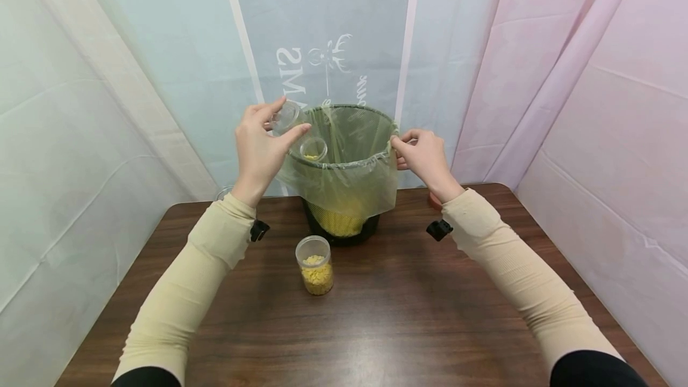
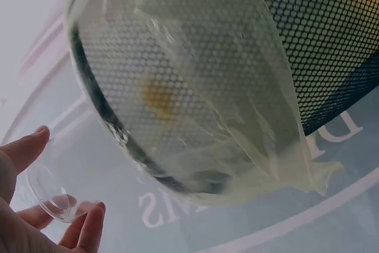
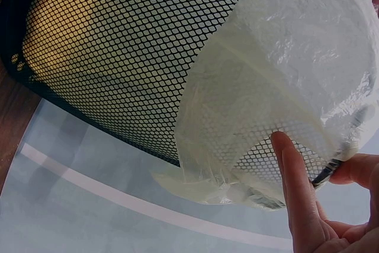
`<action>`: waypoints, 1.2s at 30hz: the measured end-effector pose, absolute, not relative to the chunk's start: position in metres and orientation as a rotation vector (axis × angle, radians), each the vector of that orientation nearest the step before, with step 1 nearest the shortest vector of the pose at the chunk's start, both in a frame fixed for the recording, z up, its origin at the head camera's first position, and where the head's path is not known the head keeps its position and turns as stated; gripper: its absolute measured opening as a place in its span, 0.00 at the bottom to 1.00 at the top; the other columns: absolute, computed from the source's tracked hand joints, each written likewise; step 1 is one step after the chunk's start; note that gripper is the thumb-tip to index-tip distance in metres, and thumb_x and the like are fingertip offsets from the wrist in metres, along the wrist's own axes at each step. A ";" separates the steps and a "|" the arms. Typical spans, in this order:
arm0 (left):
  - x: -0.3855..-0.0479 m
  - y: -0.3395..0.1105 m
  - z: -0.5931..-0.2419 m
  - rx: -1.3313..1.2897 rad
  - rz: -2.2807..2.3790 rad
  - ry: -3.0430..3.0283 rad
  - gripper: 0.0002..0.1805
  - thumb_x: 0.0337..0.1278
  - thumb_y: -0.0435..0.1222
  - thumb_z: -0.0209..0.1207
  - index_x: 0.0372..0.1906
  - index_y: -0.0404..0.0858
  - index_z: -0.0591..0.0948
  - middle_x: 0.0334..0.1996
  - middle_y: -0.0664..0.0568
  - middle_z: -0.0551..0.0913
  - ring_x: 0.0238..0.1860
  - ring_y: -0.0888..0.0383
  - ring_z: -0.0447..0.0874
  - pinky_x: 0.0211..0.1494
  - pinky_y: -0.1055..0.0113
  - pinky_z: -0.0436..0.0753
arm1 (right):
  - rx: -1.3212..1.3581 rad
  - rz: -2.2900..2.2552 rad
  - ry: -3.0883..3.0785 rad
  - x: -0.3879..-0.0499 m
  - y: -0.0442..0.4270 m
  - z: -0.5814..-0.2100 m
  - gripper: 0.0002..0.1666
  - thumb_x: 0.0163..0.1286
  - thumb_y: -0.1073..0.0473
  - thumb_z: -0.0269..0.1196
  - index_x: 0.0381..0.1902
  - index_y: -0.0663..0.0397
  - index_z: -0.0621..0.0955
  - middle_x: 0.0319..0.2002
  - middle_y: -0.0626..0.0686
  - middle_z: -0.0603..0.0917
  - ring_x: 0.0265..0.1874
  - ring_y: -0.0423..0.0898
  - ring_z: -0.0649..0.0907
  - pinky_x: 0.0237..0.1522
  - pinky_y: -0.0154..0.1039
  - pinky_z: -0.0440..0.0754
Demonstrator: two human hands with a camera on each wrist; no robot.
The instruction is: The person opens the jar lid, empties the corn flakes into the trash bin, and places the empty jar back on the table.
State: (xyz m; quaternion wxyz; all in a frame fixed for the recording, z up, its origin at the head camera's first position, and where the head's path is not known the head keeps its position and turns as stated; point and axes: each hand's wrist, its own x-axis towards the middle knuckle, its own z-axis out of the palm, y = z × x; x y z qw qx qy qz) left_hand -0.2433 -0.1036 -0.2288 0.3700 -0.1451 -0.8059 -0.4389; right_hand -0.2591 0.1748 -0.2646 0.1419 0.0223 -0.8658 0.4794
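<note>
My left hand holds a clear jar between thumb and fingers. The jar is tipped over the left rim of a black mesh waste bin, its mouth inside, with some yellow bits near the mouth. A pale green bin liner lines the bin and folds down over its rim. On the right side, my right hand pinches the rim and liner between thumb and fingers; in the right wrist view its fingers lie along the outside. Yellow shows through the mesh low in the bin.
In front of the bin a lidless clear jar stands upright, partly filled with yellow pieces. Behind my right wrist a red round object is partly hidden. A clear rim peeks out beside my left wrist. Curtains surround the brown table.
</note>
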 end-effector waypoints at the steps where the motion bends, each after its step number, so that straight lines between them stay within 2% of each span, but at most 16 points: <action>1: -0.246 -0.104 -0.229 -0.346 -1.139 -2.070 0.35 0.38 0.47 0.74 0.56 0.38 0.80 0.44 0.41 0.79 0.43 0.51 0.76 0.48 0.63 0.79 | 0.064 1.381 -2.499 -0.259 0.175 -0.264 0.17 0.65 0.48 0.57 0.36 0.56 0.82 0.27 0.55 0.87 0.18 0.40 0.85 0.26 0.37 0.85; 8: -0.256 -0.109 -0.229 -0.109 -1.268 -2.101 0.34 0.39 0.60 0.68 0.50 0.42 0.81 0.42 0.47 0.82 0.38 0.58 0.78 0.38 0.68 0.74 | 0.061 1.372 -2.503 -0.259 0.175 -0.266 0.18 0.65 0.47 0.57 0.37 0.56 0.82 0.27 0.55 0.87 0.19 0.40 0.85 0.26 0.36 0.85; 12: -0.257 -0.110 -0.228 -0.066 -1.302 -2.112 0.35 0.39 0.63 0.66 0.47 0.42 0.80 0.40 0.48 0.81 0.37 0.59 0.77 0.37 0.67 0.74 | 0.067 1.360 -2.505 -0.259 0.175 -0.266 0.18 0.65 0.47 0.57 0.36 0.56 0.83 0.27 0.55 0.87 0.19 0.40 0.85 0.26 0.37 0.84; 18: -0.253 -0.103 -0.226 -0.229 -1.174 -2.099 0.33 0.38 0.55 0.71 0.51 0.41 0.82 0.39 0.47 0.79 0.39 0.57 0.73 0.41 0.68 0.71 | 0.074 1.328 -2.512 -0.259 0.175 -0.265 0.18 0.65 0.47 0.56 0.36 0.55 0.82 0.27 0.54 0.87 0.19 0.40 0.85 0.26 0.36 0.84; 22: -0.249 -0.095 -0.224 -0.433 -1.059 -2.047 0.33 0.34 0.47 0.76 0.52 0.39 0.82 0.38 0.45 0.80 0.39 0.55 0.74 0.44 0.67 0.75 | 0.078 1.335 -2.505 -0.259 0.175 -0.265 0.18 0.65 0.47 0.56 0.36 0.55 0.82 0.26 0.54 0.87 0.18 0.40 0.85 0.26 0.36 0.84; 26: -0.246 -0.090 -0.223 -0.624 -0.988 -2.017 0.35 0.33 0.40 0.77 0.54 0.36 0.80 0.47 0.44 0.82 0.47 0.55 0.79 0.54 0.67 0.76 | 0.079 1.335 -2.502 -0.259 0.175 -0.265 0.18 0.65 0.47 0.56 0.36 0.55 0.83 0.26 0.54 0.87 0.18 0.40 0.85 0.26 0.36 0.84; 30: -0.245 -0.088 -0.223 -0.770 -0.963 -2.006 0.35 0.34 0.35 0.76 0.55 0.35 0.79 0.52 0.45 0.81 0.55 0.54 0.77 0.62 0.67 0.72 | 0.083 1.342 -2.501 -0.259 0.175 -0.265 0.18 0.65 0.47 0.57 0.37 0.56 0.82 0.27 0.55 0.87 0.18 0.40 0.85 0.27 0.38 0.85; 33: -0.244 -0.088 -0.224 -0.797 -0.970 -1.991 0.34 0.34 0.33 0.76 0.55 0.34 0.79 0.52 0.44 0.81 0.55 0.53 0.77 0.61 0.65 0.73 | 0.083 1.367 -2.497 -0.259 0.175 -0.265 0.18 0.66 0.48 0.57 0.37 0.56 0.82 0.27 0.56 0.87 0.19 0.41 0.85 0.28 0.40 0.85; 36: -0.244 -0.089 -0.224 -0.728 -1.002 -2.003 0.34 0.36 0.36 0.75 0.55 0.33 0.78 0.50 0.42 0.80 0.52 0.52 0.78 0.56 0.64 0.77 | 0.079 1.379 -2.495 -0.258 0.175 -0.265 0.18 0.66 0.48 0.57 0.37 0.56 0.82 0.28 0.56 0.87 0.19 0.41 0.85 0.29 0.41 0.85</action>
